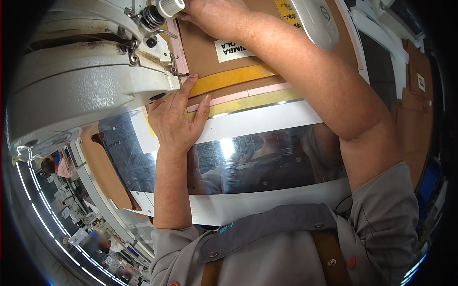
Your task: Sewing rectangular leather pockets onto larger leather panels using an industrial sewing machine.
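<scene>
My left hand (175, 117) lies with its fingers apart on the near left corner of a brown flat panel (205, 59). Its index fingertip is close to the small metal needle area of an off-white sewing machine (90, 88). Pink strips (248, 93) edge the panel, and a yellow band (231, 80) crosses it near my thumb. At the panel's far side, my right hand (214, 19) reaches beside the machine's white ribbed knob (170, 7). Its fingers are partly out of frame, so what they grip, if anything, does not show.
A shiny metal plate (257, 159) lies between the panel and my body. A white rounded device (317, 24) stands over the panel's right side. Brown cardboard (412, 119) is stacked at right. Other people sit at workstations (102, 243) far left.
</scene>
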Demonstrator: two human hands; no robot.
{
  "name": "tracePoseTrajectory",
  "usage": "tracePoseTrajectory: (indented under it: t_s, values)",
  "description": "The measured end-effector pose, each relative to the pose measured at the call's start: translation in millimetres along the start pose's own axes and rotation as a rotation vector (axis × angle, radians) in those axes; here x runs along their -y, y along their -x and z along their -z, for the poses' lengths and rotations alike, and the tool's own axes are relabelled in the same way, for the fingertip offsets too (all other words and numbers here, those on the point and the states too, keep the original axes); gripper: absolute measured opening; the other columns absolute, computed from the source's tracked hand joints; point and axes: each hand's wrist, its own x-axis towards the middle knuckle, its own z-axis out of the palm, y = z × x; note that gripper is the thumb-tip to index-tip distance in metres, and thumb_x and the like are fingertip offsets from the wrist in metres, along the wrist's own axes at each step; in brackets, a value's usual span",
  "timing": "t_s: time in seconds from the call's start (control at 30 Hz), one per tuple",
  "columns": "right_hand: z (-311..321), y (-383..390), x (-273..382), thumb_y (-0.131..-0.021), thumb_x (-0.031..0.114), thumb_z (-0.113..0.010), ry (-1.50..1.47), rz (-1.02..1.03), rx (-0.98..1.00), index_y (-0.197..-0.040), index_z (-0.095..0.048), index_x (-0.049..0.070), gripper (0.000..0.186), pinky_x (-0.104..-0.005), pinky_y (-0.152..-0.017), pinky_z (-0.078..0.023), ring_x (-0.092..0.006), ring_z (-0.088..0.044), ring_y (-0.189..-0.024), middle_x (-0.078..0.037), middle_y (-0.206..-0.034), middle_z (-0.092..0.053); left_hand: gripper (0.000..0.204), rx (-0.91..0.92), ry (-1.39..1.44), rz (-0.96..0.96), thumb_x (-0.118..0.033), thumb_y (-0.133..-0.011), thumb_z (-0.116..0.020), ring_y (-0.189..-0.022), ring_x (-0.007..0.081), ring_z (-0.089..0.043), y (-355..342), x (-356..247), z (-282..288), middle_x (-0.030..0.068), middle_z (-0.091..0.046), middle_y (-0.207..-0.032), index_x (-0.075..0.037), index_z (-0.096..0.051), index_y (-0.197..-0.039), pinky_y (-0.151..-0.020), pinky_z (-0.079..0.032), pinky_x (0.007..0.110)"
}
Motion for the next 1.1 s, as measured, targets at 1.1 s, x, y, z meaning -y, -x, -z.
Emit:
tracePoseTrajectory:
  t_s: [1.1]
  values:
    - [18.3,24.2,40.7,-0.102,0.035,-0.055,0.268,0.045,0.413,-0.127,-0.068,0.009,0.039,-0.0426,-0.110,-0.039,-0.0198,-0.056,-0.129,-0.003,-0.126,-0.069,0.046,0.069,0.076,0.054,-0.030,-0.084,-0.080,-0.059,0.0170,-0.052,-0.6,-4.7,5.4,0.0066,-0.079,-0.098,-0.009,-0.074,-0.125,-0.072,-0.040,0.031]
